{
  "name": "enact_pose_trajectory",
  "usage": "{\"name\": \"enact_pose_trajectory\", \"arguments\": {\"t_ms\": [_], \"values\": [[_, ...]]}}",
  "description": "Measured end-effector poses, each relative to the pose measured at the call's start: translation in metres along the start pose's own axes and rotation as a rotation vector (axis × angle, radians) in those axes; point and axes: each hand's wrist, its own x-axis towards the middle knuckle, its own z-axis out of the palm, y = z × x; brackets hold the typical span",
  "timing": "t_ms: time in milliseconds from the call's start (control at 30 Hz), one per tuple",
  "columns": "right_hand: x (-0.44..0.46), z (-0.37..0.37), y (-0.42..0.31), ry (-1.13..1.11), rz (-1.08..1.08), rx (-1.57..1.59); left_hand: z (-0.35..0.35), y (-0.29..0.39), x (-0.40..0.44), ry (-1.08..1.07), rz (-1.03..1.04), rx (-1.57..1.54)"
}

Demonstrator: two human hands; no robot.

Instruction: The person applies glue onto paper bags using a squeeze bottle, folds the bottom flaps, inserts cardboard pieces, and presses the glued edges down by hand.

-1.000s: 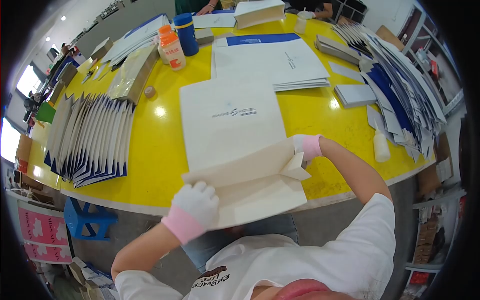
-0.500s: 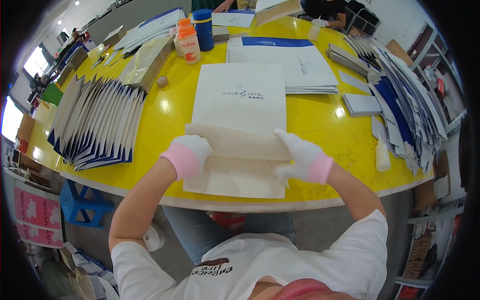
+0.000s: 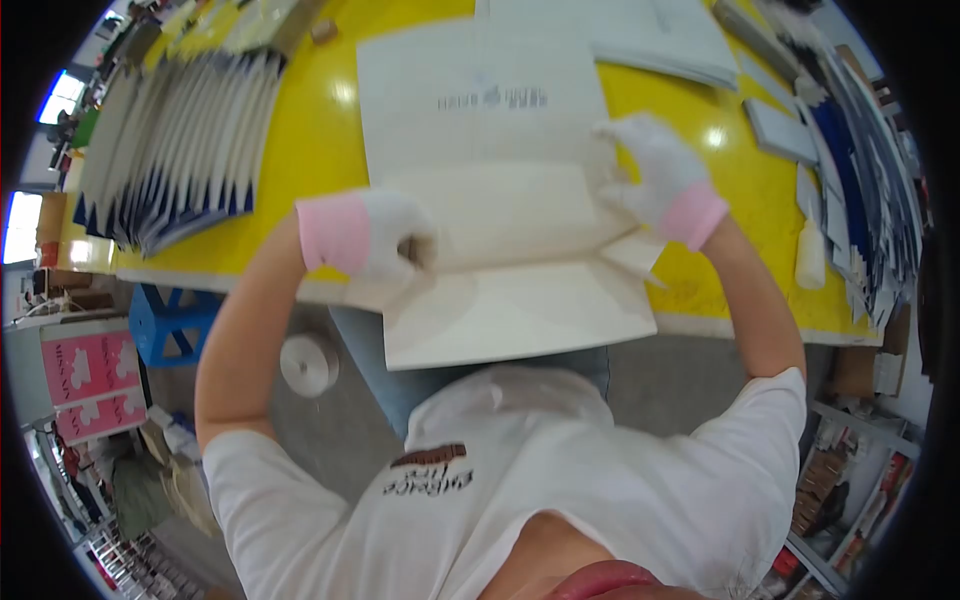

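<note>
A white paper bag (image 3: 480, 140) with hotel lettering lies before me, its lower end folded open into a flap (image 3: 520, 310) that reaches past the table's front edge. My left hand (image 3: 390, 235), in a white glove with a pink cuff, has its fingers curled on the left side of the opened end. At the bag's right edge is my right hand (image 3: 655, 170), gloved alike, with thumb and fingers curved in a C around the edge. Motion blurs both sets of fingertips. A creased paper corner (image 3: 635, 255) sticks out below the right hand.
On the yellow table (image 3: 310, 150), a fanned row of folded bags (image 3: 180, 150) stands left. Flat white bags (image 3: 670, 40) lie behind. Cards (image 3: 780, 130), a white bottle (image 3: 810, 255) and stacked sheets (image 3: 865, 180) are right. A blue stool (image 3: 170, 325) stands below left.
The view has tipped downward. The bag's lower end has opened out, with a flap now toward me. My right hand has moved up along the bag's edge and curved its fingers.
</note>
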Motion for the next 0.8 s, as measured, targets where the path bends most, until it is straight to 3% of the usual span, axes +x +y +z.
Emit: {"name": "enact_pose_trajectory", "arguments": {"t_ms": [33,133,233,333,433,533,633,733,800], "values": [[-0.002,-0.01,-0.013,0.105,-0.118,-0.089,0.005,0.001,-0.002,0.002,0.014,0.009],[-0.013,-0.038,-0.059,-0.343,-0.234,-0.034,0.011,0.0,-0.003,0.052,0.029,-0.004],[-0.015,-0.008,-0.053,-0.669,-0.279,-0.351,0.011,-0.003,-0.004,0.046,0.018,-0.004],[0.006,0.001,-0.037,-0.809,-0.114,-0.374,0.012,-0.018,-0.005,0.019,0.021,-0.028],[0.007,0.0,-0.014,-0.701,-0.236,-0.095,0.025,-0.022,-0.011,0.16,0.057,0.042],[-0.004,0.014,0.017,-0.64,-0.042,0.346,0.045,-0.029,-0.02,0.336,0.06,0.034],[-0.016,0.021,0.029,-0.472,-0.08,0.426,0.066,-0.032,-0.027,0.542,0.074,0.012],[-0.016,0.024,0.027,-0.397,-0.166,0.272,0.086,-0.022,-0.021,0.751,0.02,0.161],[-0.008,0.026,0.024,-0.426,-0.242,0.169,0.1,-0.012,-0.009,0.717,-0.118,0.313]]}}
